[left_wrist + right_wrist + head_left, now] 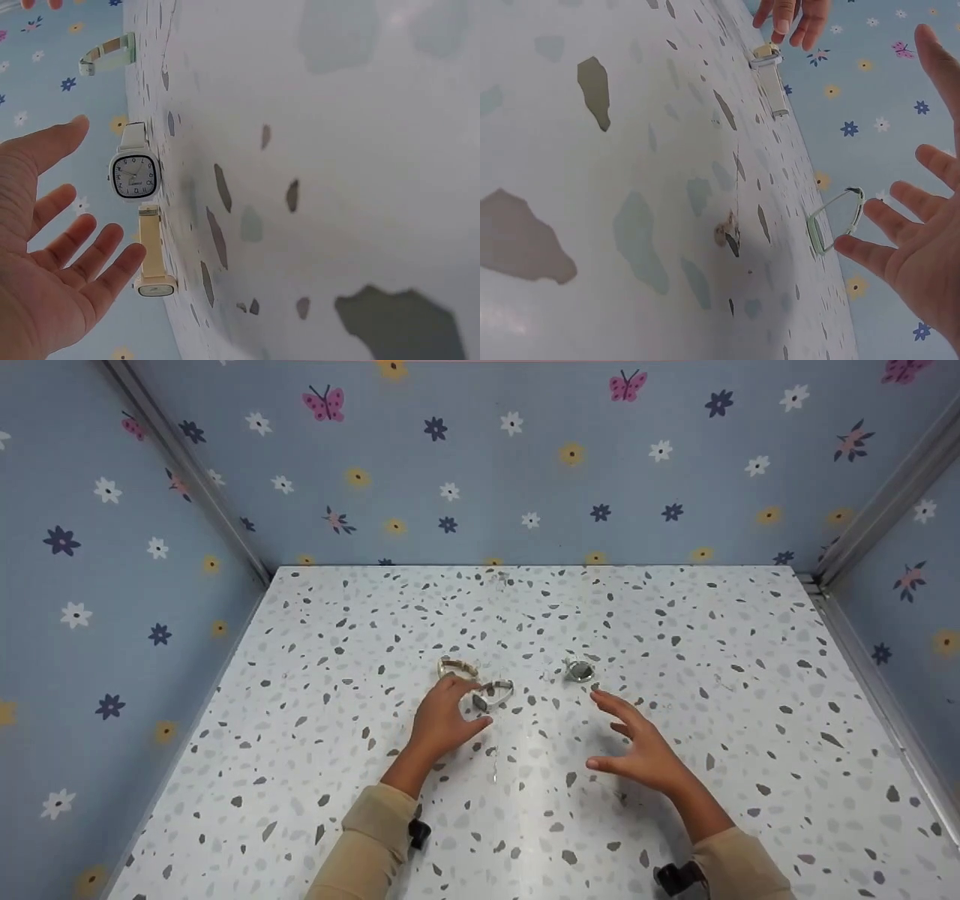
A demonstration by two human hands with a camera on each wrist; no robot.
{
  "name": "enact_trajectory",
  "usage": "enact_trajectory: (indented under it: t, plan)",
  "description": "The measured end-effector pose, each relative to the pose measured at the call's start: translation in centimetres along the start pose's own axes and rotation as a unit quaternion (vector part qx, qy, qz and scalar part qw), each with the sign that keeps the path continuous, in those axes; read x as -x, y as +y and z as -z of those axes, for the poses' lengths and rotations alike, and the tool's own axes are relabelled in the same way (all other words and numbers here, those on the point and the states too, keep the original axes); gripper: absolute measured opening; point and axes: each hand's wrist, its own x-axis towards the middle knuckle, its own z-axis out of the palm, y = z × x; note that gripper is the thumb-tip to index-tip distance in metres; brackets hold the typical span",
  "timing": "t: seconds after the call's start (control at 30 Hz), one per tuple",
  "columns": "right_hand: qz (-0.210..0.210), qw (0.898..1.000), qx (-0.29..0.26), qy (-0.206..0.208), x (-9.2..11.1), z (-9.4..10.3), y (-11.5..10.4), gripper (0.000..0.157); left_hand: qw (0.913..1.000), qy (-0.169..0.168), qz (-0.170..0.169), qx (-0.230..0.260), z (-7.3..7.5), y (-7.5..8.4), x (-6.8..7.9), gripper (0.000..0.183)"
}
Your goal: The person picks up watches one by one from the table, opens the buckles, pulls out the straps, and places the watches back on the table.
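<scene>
Three wristwatches rest on the speckled tabletop. A cream-strapped watch point(463, 666) lies behind a white watch point(480, 703), whose square dial point(135, 176) shows plainly in the left wrist view. Farther right is a pale green watch point(580, 671), its strap forming a loop in the right wrist view. My left hand point(441, 720) is beside the white and cream watches, thumb apart from the fingers, gripping nothing; its fingertips overlap the cream strap point(152, 247) in the left wrist view. With fingers spread, my right hand point(641, 750) hovers just in front of the green watch.
Blue walls point(495, 472) with flowers and butterflies border the white table point(675, 622) at the back and both sides. Metal posts point(862, 502) stand at the back corners. Each wrist wears a dark camera point(675, 877) at the beige sleeve.
</scene>
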Motion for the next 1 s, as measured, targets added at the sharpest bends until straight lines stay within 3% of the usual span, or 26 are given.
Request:
enact_trajectory:
  t: [0.23, 0.47, 0.67, 1.0]
  plan:
    - [-0.004, 0.998, -0.066, -0.002, -0.3, -0.1, 0.3, 0.080, 0.9996, -0.009, 0.026, -0.003, -0.5, -0.1, -0.6, 0.049]
    - [-0.015, 0.997, -0.071, -0.009, -0.7, -0.4, 0.2, 0.078, 0.9989, -0.022, 0.039, -0.013, -1.1, 0.0, -1.3, 0.049]
    - [-0.051, 0.995, -0.085, -0.004, -0.8, -0.8, 0.2, 0.075, 0.9979, -0.033, 0.050, -0.023, -1.4, 0.1, -1.8, 0.047]
    - [-0.026, 0.994, -0.100, 0.024, -1.1, -1.2, 1.2, 0.070, 0.9991, -0.026, 0.029, -0.015, -2.0, 0.3, -2.3, 0.036]
